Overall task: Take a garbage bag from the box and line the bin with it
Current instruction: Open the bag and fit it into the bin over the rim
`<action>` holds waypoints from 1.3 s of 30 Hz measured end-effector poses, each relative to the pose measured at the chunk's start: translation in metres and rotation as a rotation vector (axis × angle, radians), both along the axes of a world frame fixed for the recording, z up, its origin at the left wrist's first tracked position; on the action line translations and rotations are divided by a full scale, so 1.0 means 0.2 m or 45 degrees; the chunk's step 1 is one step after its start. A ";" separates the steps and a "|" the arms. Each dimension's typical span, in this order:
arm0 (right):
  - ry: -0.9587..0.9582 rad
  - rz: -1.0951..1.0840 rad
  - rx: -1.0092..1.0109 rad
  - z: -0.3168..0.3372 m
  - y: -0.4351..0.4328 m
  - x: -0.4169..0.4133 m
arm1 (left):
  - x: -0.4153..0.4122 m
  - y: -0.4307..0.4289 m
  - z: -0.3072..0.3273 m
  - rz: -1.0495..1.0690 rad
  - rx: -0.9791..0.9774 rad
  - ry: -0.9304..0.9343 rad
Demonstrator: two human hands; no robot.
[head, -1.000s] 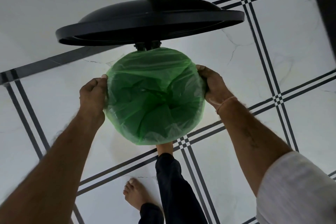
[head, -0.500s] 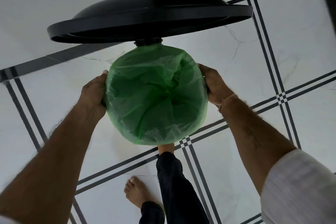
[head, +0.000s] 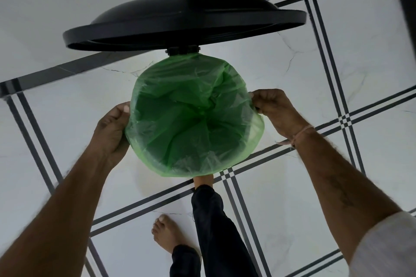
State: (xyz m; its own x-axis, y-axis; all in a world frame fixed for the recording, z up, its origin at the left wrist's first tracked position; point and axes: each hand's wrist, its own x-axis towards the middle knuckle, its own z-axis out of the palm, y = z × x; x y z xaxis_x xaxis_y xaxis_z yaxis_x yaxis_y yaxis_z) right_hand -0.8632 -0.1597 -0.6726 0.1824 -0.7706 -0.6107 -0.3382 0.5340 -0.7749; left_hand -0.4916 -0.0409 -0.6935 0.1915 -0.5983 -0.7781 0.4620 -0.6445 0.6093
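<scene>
Bag (head: 193, 119) sits at frame centre, mouth folded over the rim of the bin (head: 182, 50), body slack inside. The lid (head: 184, 18) stands raised across the upper frame.

Change over 1 s: your right hand (head: 274, 110), centre right, goes from cupping the rim to pinching the hem with curled fingers, and the hem there now flares outward. Your left hand (head: 112, 132), centre left, sits lower and grips the hem against the bin's side.

Judgement: lining nearly done; 1 step remains, drawing the overhang down evenly. Box not in view.
</scene>
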 end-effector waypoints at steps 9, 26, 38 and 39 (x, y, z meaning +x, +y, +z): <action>-0.158 -0.118 0.188 0.01 0.06 -0.02 | 0.03 0.06 0.07 -0.194 -0.082 -0.205; -0.024 -0.189 0.035 0.00 0.11 -0.01 | -0.04 0.15 0.03 0.061 -0.135 -0.313; -0.120 -0.166 0.143 -0.05 0.09 -0.08 | 0.02 0.14 0.00 -0.031 -0.083 -0.253; -0.060 -0.147 0.142 -0.05 0.09 -0.07 | 0.02 0.12 -0.02 -0.035 -0.048 -0.231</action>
State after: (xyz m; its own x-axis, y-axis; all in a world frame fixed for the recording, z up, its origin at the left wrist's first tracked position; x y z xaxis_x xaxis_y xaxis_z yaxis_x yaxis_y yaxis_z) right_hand -0.8774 -0.1421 -0.6832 0.1272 -0.7161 -0.6863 -0.2342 0.6507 -0.7223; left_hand -0.4882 -0.0170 -0.6973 0.3095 -0.6336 -0.7090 0.3248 -0.6304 0.7051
